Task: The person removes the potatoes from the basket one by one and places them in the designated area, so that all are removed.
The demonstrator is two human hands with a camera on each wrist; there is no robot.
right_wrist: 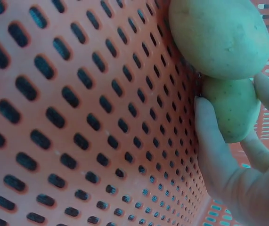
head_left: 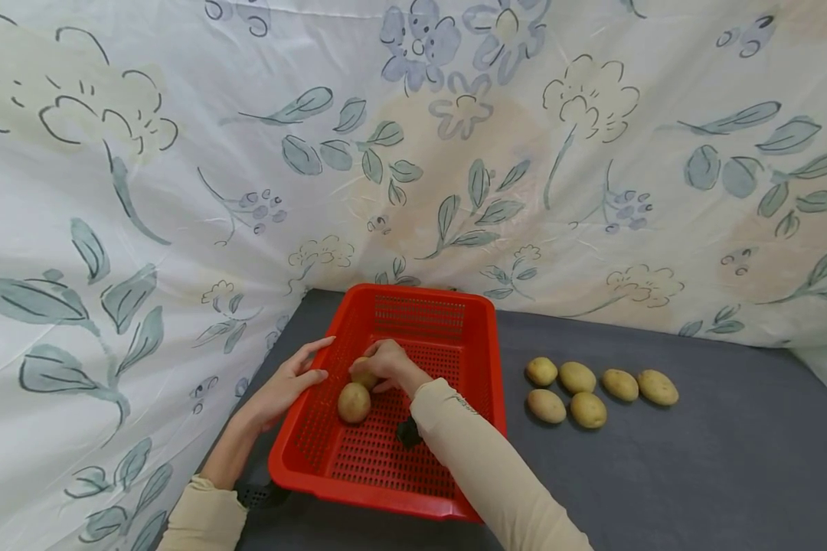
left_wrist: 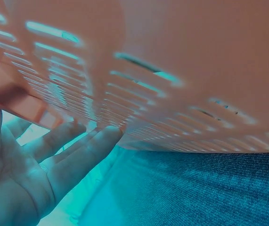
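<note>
A red plastic basket [head_left: 386, 490] with slotted walls stands before me. My left hand [head_left: 282, 386] rests at its left rim, thumb and a finger over the edge. In the left wrist view the fingers [left_wrist: 85, 157] lie nearly straight against the outer wall. Inside the basket my right hand [head_left: 393, 363] grips a potato [head_left: 363, 376] between thumb and fingers, near the left wall. The right wrist view shows this held potato [right_wrist: 231, 106] touching another, larger-looking potato [right_wrist: 219, 37]. That second potato [head_left: 354, 403] lies on the basket floor just nearer to me.
Several loose potatoes [head_left: 577, 378] lie on the dark grey table [head_left: 730, 459] to the right of the basket. A floral cloth [head_left: 455, 153] hangs behind and on the left. Black wrist gear [head_left: 409, 433] shows under the right forearm.
</note>
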